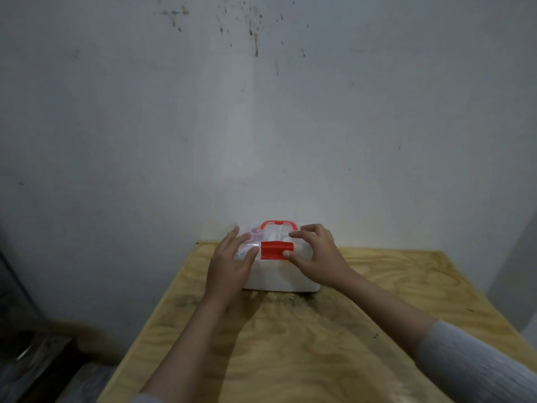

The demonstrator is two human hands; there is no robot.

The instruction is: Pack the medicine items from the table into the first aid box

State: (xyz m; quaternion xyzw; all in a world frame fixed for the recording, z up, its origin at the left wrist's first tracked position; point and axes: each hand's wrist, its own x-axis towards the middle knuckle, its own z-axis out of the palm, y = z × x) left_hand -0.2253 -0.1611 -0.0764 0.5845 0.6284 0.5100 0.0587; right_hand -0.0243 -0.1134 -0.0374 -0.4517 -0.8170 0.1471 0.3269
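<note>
the left hand (232, 261) lies flat with fingers spread on the clear lid of the first aid box (280, 274), holding nothing. the right hand (315, 253) curls loosely, thumb touching the red latch (273, 250). the box sits shut at the table's (377, 286) far edge, by the wall (261, 126).

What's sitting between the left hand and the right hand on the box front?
The red latch of the first aid box, between the left hand and right hand, in the head view.
</note>
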